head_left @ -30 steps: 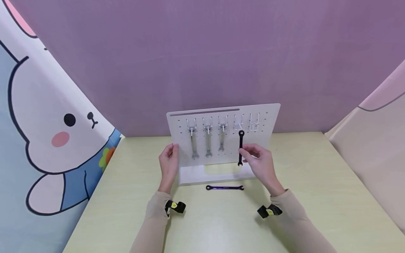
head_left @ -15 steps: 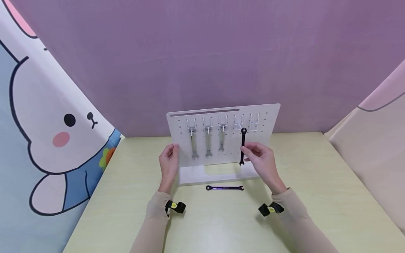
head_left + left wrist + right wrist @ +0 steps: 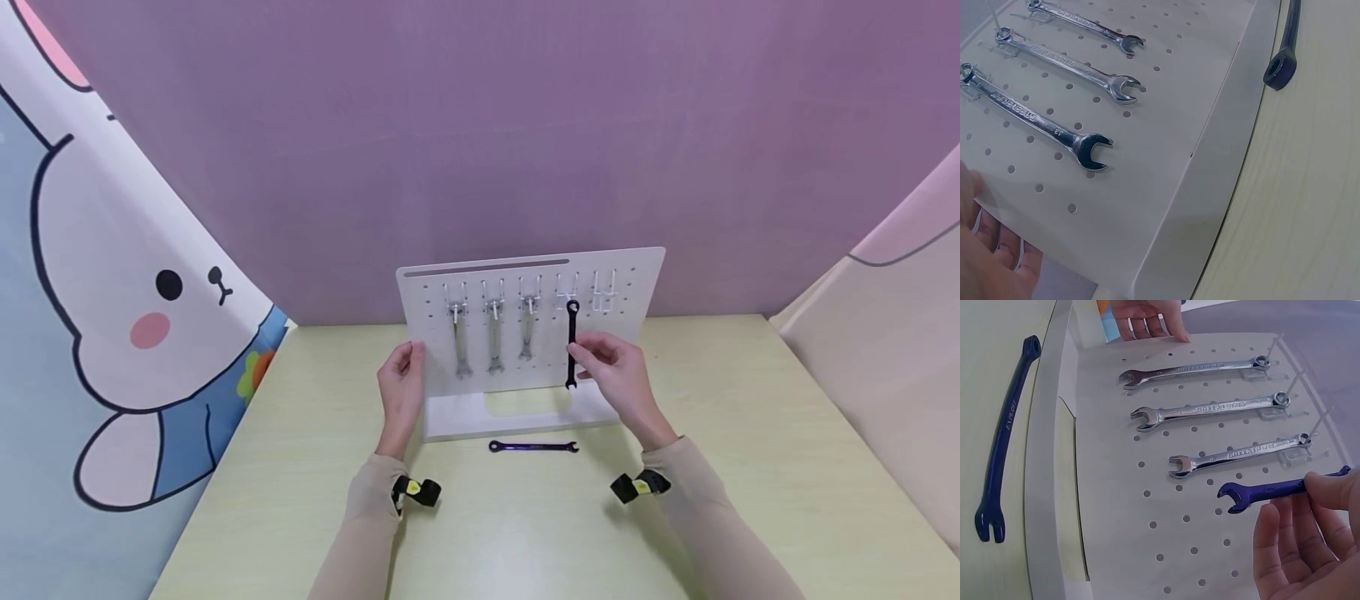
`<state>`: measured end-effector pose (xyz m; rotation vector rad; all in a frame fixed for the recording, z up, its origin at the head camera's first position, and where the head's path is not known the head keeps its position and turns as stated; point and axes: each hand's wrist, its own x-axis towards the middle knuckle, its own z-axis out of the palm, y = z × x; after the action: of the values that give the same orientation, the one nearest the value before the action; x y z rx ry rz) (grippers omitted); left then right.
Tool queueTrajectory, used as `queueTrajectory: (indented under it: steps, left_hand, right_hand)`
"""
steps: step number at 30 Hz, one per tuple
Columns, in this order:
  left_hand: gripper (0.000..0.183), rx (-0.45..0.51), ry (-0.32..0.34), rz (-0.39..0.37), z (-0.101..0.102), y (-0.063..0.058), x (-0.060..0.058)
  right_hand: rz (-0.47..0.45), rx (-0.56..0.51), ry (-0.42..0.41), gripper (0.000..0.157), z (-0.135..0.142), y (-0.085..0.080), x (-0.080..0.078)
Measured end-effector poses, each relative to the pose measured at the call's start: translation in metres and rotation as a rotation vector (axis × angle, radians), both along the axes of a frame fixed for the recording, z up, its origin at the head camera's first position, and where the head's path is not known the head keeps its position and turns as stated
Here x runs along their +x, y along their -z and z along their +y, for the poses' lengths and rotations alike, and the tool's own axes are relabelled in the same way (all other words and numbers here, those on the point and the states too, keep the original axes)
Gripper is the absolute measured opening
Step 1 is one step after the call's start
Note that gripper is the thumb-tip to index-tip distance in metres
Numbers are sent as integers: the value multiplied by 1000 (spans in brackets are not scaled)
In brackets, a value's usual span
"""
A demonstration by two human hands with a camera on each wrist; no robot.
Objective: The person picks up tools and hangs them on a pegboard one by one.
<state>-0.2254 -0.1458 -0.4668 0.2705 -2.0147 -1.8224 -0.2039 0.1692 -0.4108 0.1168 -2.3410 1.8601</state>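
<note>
In the head view my left hand [image 3: 401,387] grips the left edge of a white pegboard stand [image 3: 547,342], thumb in front and fingers behind. My right hand [image 3: 618,371] pinches a dark blue-purple combination wrench [image 3: 572,333] between thumb and fingers. This wrench is upright, ring end up, in front of the fourth hook [image 3: 566,292]; whether they touch cannot be told. Its open jaw end shows in the right wrist view, where the ring end is partly cut off. Three silver wrenches [image 3: 1210,410] hang from hooks to its left.
A second blue-purple wrench [image 3: 534,447] lies flat on the table [image 3: 510,533] before the stand's base. A bare fifth hook [image 3: 603,292] sits at the board's right. Behind the stand hangs a purple backdrop [image 3: 525,150], with a rabbit-print cloth [image 3: 112,250] at left.
My right hand has raised the wrench slightly, shifting it a little right and then back left. My left hand stays at the board's edge.
</note>
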Motion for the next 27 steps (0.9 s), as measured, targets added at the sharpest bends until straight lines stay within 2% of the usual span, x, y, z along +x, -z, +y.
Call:
queueTrajectory:
  steps: [8, 27]
  left_hand:
    - [34, 11, 1, 21, 1, -1, 0]
    - [36, 17, 13, 5, 0, 1, -1]
  right_hand:
    - [-27, 13, -2, 31, 0, 2, -9]
    - [-86, 23, -47, 34, 4, 4, -29]
